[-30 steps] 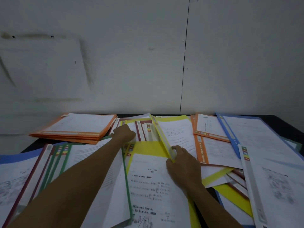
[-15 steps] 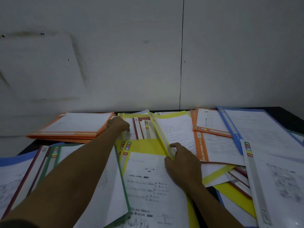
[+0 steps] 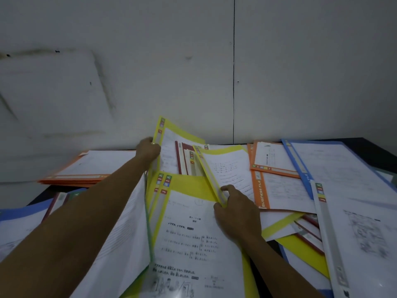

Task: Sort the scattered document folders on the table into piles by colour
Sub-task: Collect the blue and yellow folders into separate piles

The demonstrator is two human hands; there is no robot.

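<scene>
The left hand (image 3: 148, 150) grips the raised yellow folder (image 3: 171, 136) by its edge. The right hand (image 3: 235, 214) pinches the spine of a 2nd yellow folder (image 3: 227, 166) lying mid-desk (image 3: 369, 145). Pulling either may drag the maroon folders (image 3: 182, 158) wedged between them, or spill sheets.

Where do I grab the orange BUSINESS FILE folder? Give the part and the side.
Pinch the spine of the orange BUSINESS FILE folder at its near end, coming from the near left. It lies flat; its far end sits under another orange folder and its right side seems tucked under the blue folder, so that corner is free. The right hand, holding a yellow folder, is closest.
</scene>
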